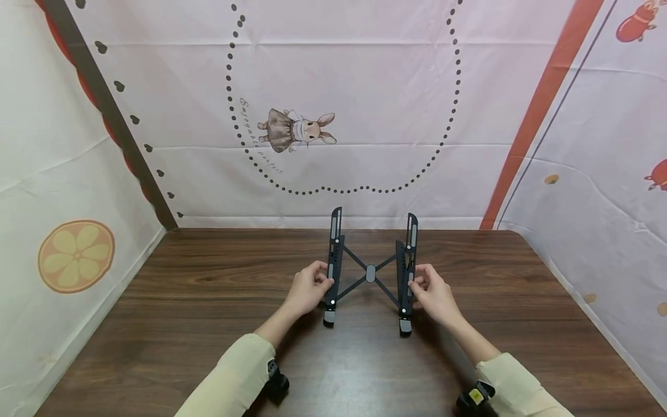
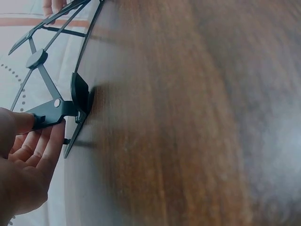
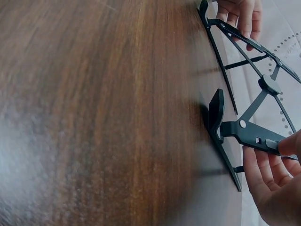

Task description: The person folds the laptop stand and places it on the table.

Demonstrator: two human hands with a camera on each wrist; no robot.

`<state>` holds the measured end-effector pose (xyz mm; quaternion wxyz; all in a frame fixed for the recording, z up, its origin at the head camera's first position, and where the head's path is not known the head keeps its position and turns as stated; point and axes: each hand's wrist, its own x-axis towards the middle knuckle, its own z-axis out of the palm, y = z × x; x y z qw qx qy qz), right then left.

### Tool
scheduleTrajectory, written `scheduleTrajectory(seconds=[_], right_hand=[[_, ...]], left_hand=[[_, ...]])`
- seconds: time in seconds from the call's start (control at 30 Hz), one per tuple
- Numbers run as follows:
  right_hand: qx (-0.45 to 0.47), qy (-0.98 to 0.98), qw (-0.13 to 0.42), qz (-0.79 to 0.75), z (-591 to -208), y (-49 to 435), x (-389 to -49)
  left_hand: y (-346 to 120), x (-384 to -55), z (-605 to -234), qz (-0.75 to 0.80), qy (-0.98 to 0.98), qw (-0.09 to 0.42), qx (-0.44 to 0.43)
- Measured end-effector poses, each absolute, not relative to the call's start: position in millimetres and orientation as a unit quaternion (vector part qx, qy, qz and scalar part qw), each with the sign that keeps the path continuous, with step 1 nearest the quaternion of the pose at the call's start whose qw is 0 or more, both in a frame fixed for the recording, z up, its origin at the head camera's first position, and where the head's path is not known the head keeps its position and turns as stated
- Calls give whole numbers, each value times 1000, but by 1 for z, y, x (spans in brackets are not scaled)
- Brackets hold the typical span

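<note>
A black folding laptop stand (image 1: 370, 273) stands unfolded on the brown table, its two long side arms joined by an X-shaped brace with a grey pad at the crossing. My left hand (image 1: 307, 288) pinches the left arm between thumb and fingers, near its front end. On the opposite side, my right hand (image 1: 436, 295) pinches the right arm at about the same height. In the left wrist view, the left thumb lies on top of the arm (image 2: 49, 113) with the fingers beneath. The right wrist view shows the same kind of hold, close to an upturned front lip (image 3: 216, 113).
The wooden table (image 1: 208, 324) reaches back to a white printed cloth (image 1: 365, 87) with a rabbit figure. Cloth walls also rise on the left (image 1: 31, 202) and right (image 1: 615, 202). Dark wrist cameras are strapped over both pale sleeves (image 1: 229, 370).
</note>
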<state>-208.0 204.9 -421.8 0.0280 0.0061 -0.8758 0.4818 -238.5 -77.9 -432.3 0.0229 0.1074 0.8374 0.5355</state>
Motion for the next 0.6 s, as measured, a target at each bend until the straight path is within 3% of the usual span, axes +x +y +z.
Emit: scheduleTrajectory(seconds=[0.6], right_hand=[[13,-864,35,502,-422,190,-216]], left_hand=[[-92,-235,-431,530,843,30,85]])
